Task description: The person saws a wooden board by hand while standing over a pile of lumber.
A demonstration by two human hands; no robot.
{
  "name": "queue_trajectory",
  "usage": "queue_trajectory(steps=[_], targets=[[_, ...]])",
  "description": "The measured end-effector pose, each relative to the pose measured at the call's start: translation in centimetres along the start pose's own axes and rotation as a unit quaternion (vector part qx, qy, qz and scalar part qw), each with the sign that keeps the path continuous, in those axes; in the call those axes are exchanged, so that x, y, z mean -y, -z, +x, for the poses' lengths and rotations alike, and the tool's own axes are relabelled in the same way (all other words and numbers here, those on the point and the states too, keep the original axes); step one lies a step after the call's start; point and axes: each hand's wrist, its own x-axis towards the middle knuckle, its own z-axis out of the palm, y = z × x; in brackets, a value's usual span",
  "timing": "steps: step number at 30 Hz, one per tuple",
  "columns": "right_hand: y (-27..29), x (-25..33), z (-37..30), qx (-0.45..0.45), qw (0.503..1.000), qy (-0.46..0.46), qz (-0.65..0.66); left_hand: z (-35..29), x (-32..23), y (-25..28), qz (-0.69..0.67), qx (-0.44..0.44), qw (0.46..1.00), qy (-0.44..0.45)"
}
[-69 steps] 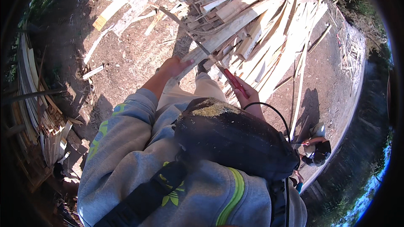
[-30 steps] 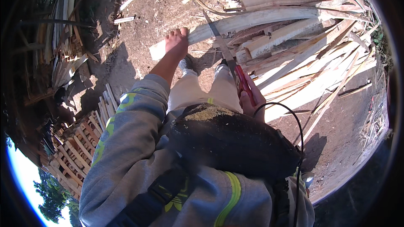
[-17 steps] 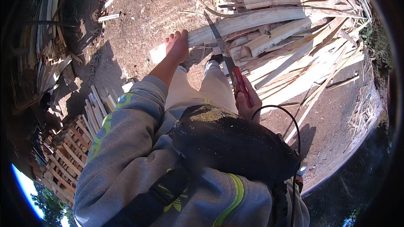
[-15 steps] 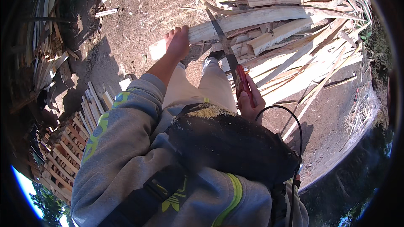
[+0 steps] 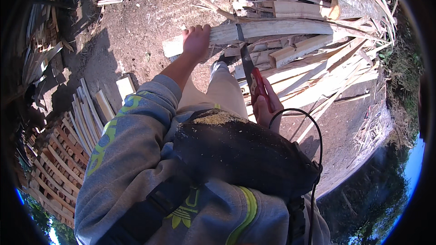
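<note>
A long pale board (image 5: 281, 28) with a rough edge lies across in front of my legs. My left hand (image 5: 196, 43) is closed over it near its left end, thumb side hidden. In my right hand (image 5: 267, 104) is a handsaw (image 5: 245, 56), its red handle wrapped by my fingers. The dark blade points away from me and meets the board to the right of my left hand; its tip shows near the board's far edge. How deep the blade sits in the wood, I cannot tell.
A heap of split boards and offcuts (image 5: 313, 63) spreads to the right. Beyond the board lies a thin curved strip (image 5: 211, 5). Stacked slats (image 5: 56, 168) stand at lower left, beside loose pale pieces (image 5: 88, 113). Sawdust (image 5: 218, 117) covers part of my black waist bag (image 5: 240, 149).
Less of the saw blade shows beyond the board, and its tip has shifted nearer to me. The thin strip beyond the board appears lower. My left hand keeps its grip.
</note>
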Motion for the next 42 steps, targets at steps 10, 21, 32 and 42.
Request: queue_trajectory(steps=[10,21,32,42], targets=[[1.8,1.0,-2.4,-0.053,0.978,-0.025,0.201,-1.0,-0.9,1.6,0.005,0.063,0.998,0.021],[3.6,6.2,-1.8,-0.044,0.992,-0.006,0.122,-1.9,-1.3,1.8,-0.023,0.043,0.999,0.019],[4.7,3.0,-0.9,0.042,0.997,-0.007,0.064,-3.3,-1.8,0.7,-0.081,0.015,0.996,0.02],[1.9,0.7,1.8,0.01,0.999,0.0,0.05,-0.1,2.2,5.9,-0.121,0.194,0.965,0.128]])
